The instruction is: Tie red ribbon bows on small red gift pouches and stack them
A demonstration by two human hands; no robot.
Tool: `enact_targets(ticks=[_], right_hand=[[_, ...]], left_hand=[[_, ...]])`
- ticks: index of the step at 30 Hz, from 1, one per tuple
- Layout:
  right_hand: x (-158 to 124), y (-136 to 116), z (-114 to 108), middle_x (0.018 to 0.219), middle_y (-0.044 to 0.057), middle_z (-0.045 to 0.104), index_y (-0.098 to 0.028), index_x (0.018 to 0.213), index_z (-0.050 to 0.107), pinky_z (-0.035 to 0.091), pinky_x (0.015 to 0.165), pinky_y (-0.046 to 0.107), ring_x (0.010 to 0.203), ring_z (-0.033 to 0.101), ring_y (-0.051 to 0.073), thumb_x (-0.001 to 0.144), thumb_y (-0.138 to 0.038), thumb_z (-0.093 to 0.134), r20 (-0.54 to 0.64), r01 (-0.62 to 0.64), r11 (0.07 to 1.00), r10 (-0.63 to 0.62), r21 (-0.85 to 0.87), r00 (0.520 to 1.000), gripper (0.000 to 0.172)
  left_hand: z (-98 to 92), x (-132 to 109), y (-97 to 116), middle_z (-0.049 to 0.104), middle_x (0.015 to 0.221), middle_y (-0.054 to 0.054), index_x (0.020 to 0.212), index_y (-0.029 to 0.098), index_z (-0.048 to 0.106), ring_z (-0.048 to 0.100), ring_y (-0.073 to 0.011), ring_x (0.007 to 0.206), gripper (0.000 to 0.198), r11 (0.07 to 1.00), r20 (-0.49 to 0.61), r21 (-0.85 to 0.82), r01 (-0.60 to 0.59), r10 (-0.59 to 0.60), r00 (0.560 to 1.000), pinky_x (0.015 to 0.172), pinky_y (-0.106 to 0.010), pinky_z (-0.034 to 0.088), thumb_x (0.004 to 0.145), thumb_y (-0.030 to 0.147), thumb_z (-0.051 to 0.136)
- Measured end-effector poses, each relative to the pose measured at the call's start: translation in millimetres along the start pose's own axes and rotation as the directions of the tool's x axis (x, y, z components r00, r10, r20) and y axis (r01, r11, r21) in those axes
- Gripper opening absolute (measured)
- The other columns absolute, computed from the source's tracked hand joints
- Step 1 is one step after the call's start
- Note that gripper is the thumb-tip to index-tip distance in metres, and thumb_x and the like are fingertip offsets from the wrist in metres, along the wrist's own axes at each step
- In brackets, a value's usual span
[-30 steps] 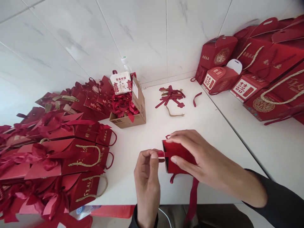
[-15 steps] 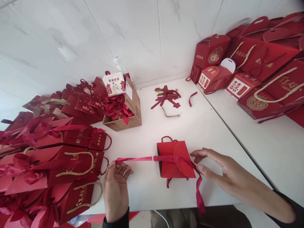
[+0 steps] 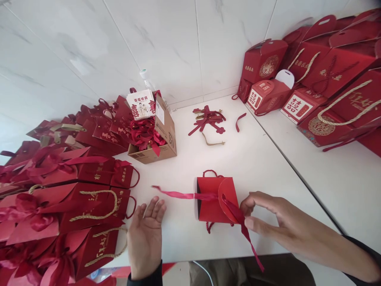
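Note:
A small red gift box (image 3: 208, 212) stands on the white table, its rounded flap on top and dark red cord loops at its far and near sides. A magenta ribbon (image 3: 180, 195) lies across it, one end stretching left in the air, the other hanging off the near right. My left hand (image 3: 148, 226) is palm up, fingers apart, just below the ribbon's left end and not holding it. At the box's right edge, my right hand (image 3: 262, 210) has its thumb and fingertips curled against the ribbon.
On the left are stacked red bags (image 3: 92, 206) with bows. Behind is a cardboard box (image 3: 166, 137) of red bows, beside a plastic bottle (image 3: 145, 79). Loose straps (image 3: 208, 121) lie mid-table. More red boxes (image 3: 342, 63) stand at the right, along the wall.
My left hand has let go of the ribbon's left end and its fingers have spread. The right ribbon tail has swung further right, and my right fingers have drawn closer together.

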State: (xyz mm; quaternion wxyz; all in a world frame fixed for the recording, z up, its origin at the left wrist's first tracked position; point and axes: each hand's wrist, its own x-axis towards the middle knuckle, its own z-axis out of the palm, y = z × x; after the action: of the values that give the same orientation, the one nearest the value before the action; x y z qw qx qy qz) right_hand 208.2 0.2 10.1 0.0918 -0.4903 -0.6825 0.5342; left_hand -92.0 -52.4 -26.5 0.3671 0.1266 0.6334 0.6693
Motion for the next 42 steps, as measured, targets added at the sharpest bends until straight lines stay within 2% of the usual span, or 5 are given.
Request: enact_targets(ticks=[11, 16, 32, 38, 42], right_hand=[[-5, 0, 1, 0.073, -0.004, 0.055, -0.029, 0.098, 0.061, 0.026, 0.045, 0.027, 0.047, 0.021, 0.01, 0.098, -0.062, 0.049, -0.05, -0.04, 0.997, 0.044, 0.071, 0.998, 0.036], [-1, -12, -5, 0.078, -0.002, 0.054, -0.027, 0.09, 0.061, 0.027, 0.044, 0.025, 0.054, 0.034, 0.012, 0.099, -0.06, 0.051, -0.122, 0.064, 0.974, -0.038, 0.217, 0.992, 0.036], [11, -38, -13, 0.07, -0.005, 0.05, -0.026, 0.088, 0.059, 0.035, 0.045, 0.023, 0.057, 0.041, 0.011, 0.1, -0.053, 0.056, -0.141, 0.136, 0.948, -0.098, 0.289, 0.985, 0.03], [13, -71, -16, 0.084, -0.003, 0.071, -0.026, 0.093, 0.068, 0.054, 0.065, 0.022, 0.075, 0.066, 0.014, 0.099, -0.039, 0.061, -0.096, 0.315, 0.925, -0.301, 0.215, 0.949, 0.016], [16, -77, -27, 0.12, -0.001, 0.074, -0.031, 0.126, 0.064, 0.055, 0.09, 0.026, 0.111, 0.069, 0.018, 0.106, -0.034, 0.051, -0.157, 0.537, 0.843, -0.529, 0.011, 0.834, 0.024]], left_hand=[[37.1, -54, -20, 0.066, 0.137, -0.006, 0.122, 0.031, 0.072, 0.057, -0.0269, 0.13, 0.039, 0.895, 0.24, 0.424, -0.141, 0.039, 0.97, 0.101, -0.037, 0.051, 0.095, 0.057, 0.061], [59.5, -56, -6, 0.074, 0.103, -0.001, 0.102, 0.028, 0.075, 0.067, -0.0161, 0.101, 0.023, 0.793, 0.442, 0.305, -0.528, 0.373, 0.816, 0.086, -0.025, 0.053, 0.103, 0.038, 0.055], [72.6, -62, 7, 0.067, 0.086, -0.001, 0.104, 0.025, 0.07, 0.062, -0.0158, 0.084, 0.019, 0.79, 0.672, 0.265, -0.553, 0.26, 0.694, 0.075, -0.028, 0.048, 0.105, 0.03, 0.052], [86.6, -64, 7, 0.066, 0.095, -0.004, 0.106, 0.023, 0.065, 0.059, -0.0213, 0.088, 0.012, 0.651, 0.833, 0.262, -0.713, 0.22, 0.507, 0.08, -0.037, 0.046, 0.097, 0.023, 0.058], [86.8, -63, 4, 0.065, 0.085, -0.004, 0.088, 0.023, 0.066, 0.058, -0.0215, 0.082, 0.027, 0.74, 0.788, 0.288, -0.608, 0.177, 0.589, 0.082, -0.04, 0.045, 0.104, 0.033, 0.046]])
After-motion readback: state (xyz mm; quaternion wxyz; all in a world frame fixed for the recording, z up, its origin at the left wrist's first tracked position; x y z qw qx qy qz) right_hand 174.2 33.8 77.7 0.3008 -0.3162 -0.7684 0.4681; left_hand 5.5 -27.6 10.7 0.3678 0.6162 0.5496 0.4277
